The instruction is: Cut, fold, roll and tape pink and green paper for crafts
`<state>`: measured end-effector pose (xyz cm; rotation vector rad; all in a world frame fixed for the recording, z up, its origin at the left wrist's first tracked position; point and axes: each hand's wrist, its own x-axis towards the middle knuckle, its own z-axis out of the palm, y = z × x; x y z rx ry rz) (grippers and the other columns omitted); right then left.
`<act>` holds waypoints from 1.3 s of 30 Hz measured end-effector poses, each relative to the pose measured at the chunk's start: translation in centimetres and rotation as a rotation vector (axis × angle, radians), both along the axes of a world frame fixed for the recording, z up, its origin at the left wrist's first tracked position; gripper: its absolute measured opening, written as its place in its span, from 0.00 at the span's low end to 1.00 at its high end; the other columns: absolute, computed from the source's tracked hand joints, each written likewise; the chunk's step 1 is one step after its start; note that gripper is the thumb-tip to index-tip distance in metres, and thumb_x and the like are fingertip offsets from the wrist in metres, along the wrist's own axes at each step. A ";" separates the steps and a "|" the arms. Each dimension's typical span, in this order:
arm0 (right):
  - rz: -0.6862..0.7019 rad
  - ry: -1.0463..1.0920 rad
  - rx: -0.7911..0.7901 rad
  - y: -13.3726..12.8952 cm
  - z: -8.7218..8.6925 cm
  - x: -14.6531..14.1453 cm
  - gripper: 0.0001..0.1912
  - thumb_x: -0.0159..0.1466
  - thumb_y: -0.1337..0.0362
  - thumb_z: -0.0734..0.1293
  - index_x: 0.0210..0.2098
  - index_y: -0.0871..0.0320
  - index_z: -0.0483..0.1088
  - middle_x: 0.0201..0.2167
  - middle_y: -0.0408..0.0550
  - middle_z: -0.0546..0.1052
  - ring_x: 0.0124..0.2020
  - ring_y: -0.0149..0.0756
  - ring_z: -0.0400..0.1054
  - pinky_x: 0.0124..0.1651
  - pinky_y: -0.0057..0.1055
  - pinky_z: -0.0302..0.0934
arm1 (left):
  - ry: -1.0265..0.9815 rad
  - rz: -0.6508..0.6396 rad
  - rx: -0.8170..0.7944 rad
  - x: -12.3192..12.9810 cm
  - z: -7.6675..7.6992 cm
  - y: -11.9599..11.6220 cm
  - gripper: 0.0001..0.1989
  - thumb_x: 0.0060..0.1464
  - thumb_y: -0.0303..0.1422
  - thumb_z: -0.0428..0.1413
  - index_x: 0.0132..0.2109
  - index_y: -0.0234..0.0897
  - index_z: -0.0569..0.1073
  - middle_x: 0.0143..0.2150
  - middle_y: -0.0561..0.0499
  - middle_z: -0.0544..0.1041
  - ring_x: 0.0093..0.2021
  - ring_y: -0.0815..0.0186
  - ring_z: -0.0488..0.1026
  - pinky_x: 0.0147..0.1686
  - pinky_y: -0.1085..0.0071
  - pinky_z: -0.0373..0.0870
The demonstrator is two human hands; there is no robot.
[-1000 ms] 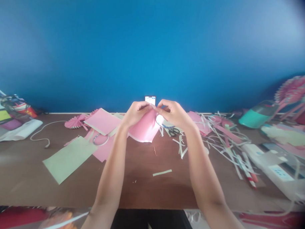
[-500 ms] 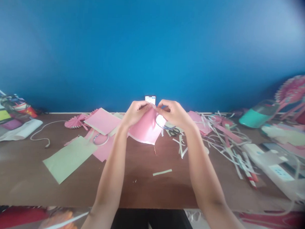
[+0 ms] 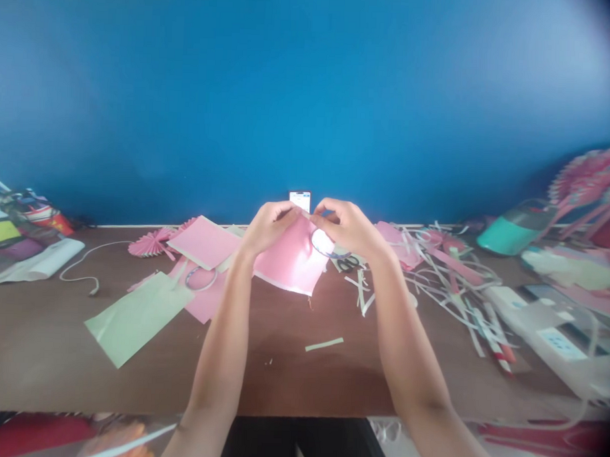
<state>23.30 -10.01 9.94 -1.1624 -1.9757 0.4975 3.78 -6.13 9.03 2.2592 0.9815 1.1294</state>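
A sheet of pink paper (image 3: 291, 261) hangs from my fingers above the middle of the table, its lower edge pale and slightly curved. My left hand (image 3: 269, 226) pinches its top edge from the left. Close beside it, my right hand (image 3: 346, 224) pinches the same edge, fingertips nearly touching the left ones. Around or by the right hand is a ring-shaped thing, white inside with a dark rim (image 3: 324, 246); I cannot tell whether it is held. Behind the hands a phone (image 3: 300, 200) stands against the blue wall.
Pink sheets (image 3: 204, 242), a pale green sheet (image 3: 139, 319) and a pink paper fan (image 3: 152, 242) lie left. Scissors (image 3: 348, 263) sit behind my right wrist. Paper strips (image 3: 448, 280), a power strip (image 3: 546, 337) and a teal container (image 3: 509, 232) occupy the right.
The lower part of the pink paper has swung slightly down and to the right, spreading wider. Both hands keep their pinch in almost the same place.
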 end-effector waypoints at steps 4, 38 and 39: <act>-0.016 0.004 -0.030 -0.5 0.1 0.0 0.11 0.67 0.54 0.62 0.38 0.54 0.70 0.20 0.41 0.69 0.17 0.26 0.48 0.24 0.30 0.42 | 0.050 0.032 0.033 -0.6 -0.1 0.5 0.17 0.62 0.38 0.46 0.35 0.34 0.76 0.26 0.54 0.69 0.27 0.69 0.61 0.27 0.71 0.52; -0.238 0.056 -0.033 -2.7 1.7 -0.3 0.10 0.59 0.61 0.64 0.28 0.60 0.74 0.19 0.44 0.69 0.20 0.27 0.54 0.27 0.30 0.48 | 0.068 -0.041 -0.061 -0.9 -1.3 1.1 0.15 0.58 0.41 0.54 0.30 0.34 0.73 0.23 0.55 0.64 0.25 0.72 0.57 0.26 0.73 0.50; -0.235 0.046 -0.028 -2.8 1.7 -0.3 0.10 0.59 0.61 0.64 0.28 0.60 0.74 0.19 0.44 0.70 0.20 0.27 0.54 0.27 0.30 0.47 | 0.056 -0.049 -0.067 -0.9 -1.3 1.2 0.15 0.57 0.41 0.54 0.29 0.34 0.72 0.23 0.55 0.64 0.25 0.72 0.58 0.26 0.73 0.50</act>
